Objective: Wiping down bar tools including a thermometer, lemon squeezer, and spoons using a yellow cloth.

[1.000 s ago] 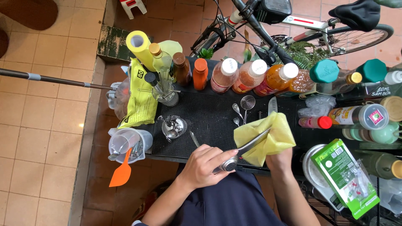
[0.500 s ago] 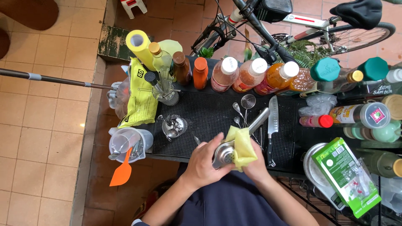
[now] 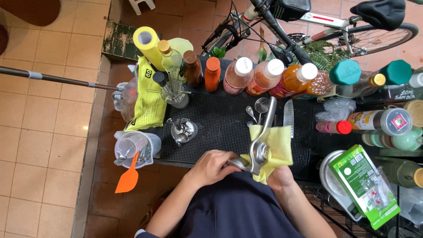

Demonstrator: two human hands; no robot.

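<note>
gripping a metal citrus squeezer (image 3: pixel 260 147), left hand (image 3: pixel 214 166) clenched; right hand (image 3: pixel 277 176) clasps a yellow cloth (image 3: pixel 280 145).

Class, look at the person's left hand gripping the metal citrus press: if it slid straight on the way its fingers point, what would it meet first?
The left hand points right, so it would probably meet the yellow cloth wrapped around the citrus press first, with the right hand just behind it; depth is unclear.

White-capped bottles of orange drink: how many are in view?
3, side by side along the mat's back edge: left bottle, middle bottle, right bottle. Others may be hidden.
</note>
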